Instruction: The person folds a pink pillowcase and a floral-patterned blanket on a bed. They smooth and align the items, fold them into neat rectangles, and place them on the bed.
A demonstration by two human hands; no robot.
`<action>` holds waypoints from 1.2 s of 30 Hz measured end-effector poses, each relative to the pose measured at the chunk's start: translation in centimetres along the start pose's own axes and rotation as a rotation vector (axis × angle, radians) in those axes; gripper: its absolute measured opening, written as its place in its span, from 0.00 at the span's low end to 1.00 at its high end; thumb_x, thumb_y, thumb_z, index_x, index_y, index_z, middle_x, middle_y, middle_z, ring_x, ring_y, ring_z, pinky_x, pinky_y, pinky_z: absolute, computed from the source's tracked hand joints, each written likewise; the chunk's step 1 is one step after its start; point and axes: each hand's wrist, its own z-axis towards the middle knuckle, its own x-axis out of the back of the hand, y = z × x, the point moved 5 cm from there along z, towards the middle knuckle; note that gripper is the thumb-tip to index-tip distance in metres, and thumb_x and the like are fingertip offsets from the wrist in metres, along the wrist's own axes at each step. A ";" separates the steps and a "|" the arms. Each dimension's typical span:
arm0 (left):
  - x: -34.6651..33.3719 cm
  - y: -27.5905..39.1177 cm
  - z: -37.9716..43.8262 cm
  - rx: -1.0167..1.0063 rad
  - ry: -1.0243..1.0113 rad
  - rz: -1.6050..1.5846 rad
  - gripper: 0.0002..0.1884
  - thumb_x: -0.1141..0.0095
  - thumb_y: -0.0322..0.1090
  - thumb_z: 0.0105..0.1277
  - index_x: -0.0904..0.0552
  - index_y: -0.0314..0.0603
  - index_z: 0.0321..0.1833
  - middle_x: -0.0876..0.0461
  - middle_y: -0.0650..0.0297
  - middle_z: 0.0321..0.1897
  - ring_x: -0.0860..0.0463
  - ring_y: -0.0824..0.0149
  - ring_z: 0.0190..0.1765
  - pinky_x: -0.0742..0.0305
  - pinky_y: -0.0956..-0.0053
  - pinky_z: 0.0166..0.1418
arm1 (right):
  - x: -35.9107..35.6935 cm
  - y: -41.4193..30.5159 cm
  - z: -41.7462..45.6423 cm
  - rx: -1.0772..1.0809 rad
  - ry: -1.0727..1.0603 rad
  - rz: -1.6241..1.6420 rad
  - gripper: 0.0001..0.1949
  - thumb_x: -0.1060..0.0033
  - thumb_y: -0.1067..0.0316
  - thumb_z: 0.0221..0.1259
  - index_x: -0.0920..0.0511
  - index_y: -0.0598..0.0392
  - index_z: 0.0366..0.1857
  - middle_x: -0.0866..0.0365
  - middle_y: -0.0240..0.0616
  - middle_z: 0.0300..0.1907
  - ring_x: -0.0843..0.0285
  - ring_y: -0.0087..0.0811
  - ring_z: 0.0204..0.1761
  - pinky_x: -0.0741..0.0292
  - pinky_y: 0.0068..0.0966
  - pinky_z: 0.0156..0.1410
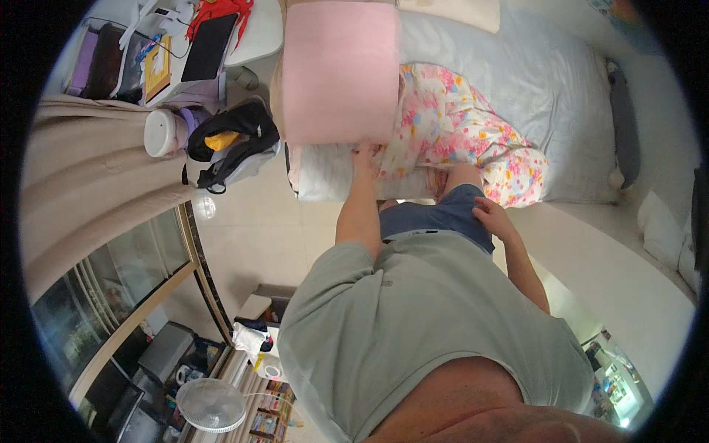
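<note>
A pink rectangular pad or folded cloth (340,72) lies flat on the bed before me. At its near edge is my left hand (364,155), with the fingers partly hidden; whether they grip the edge is unclear. Beside the pad, a crumpled floral quilt (443,119) with pink, yellow and blue flowers spreads to the right and over the bed's near edge. My right hand (492,216) rests by the hip on my dark blue shorts (435,216), holding nothing, fingers slightly apart. One bare knee (464,176) is against the quilt.
The bed (526,72) has a grey-white sheet, with a grey plush toy (623,124) against the wall. To the left stand a desk with a black tablet (209,47), a black bag (235,144) and a white bin (162,133). Behind, there is a fan (210,405).
</note>
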 end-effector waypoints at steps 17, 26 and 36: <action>-8.8 8.0 -2.7 -0.193 0.117 -0.533 0.31 0.48 0.52 0.67 0.34 0.41 0.67 0.29 0.55 0.62 0.29 0.55 0.63 0.31 0.53 0.65 | 1.2 -18.0 31.0 -0.092 -0.554 0.280 0.41 0.35 0.50 0.58 0.46 0.53 0.72 0.33 0.44 0.62 0.32 0.37 0.59 0.31 0.37 0.60; -15.0 12.6 -4.4 -0.249 0.072 -0.444 0.27 0.55 0.47 0.71 0.36 0.38 0.67 0.29 0.54 0.62 0.27 0.54 0.63 0.31 0.54 0.64 | -3.5 -27.4 45.1 -0.071 -0.507 1.002 0.52 0.28 0.42 0.48 0.55 0.51 0.71 0.37 0.49 0.64 0.33 0.45 0.60 0.30 0.48 0.58; -18.1 17.5 -9.7 -0.367 0.263 -0.109 0.27 0.52 0.38 0.71 0.41 0.35 0.69 0.30 0.51 0.62 0.29 0.53 0.63 0.31 0.55 0.66 | 0.2 -33.8 47.3 0.088 -0.337 1.040 0.40 0.26 0.58 0.47 0.37 0.64 0.64 0.27 0.54 0.57 0.26 0.44 0.56 0.24 0.43 0.56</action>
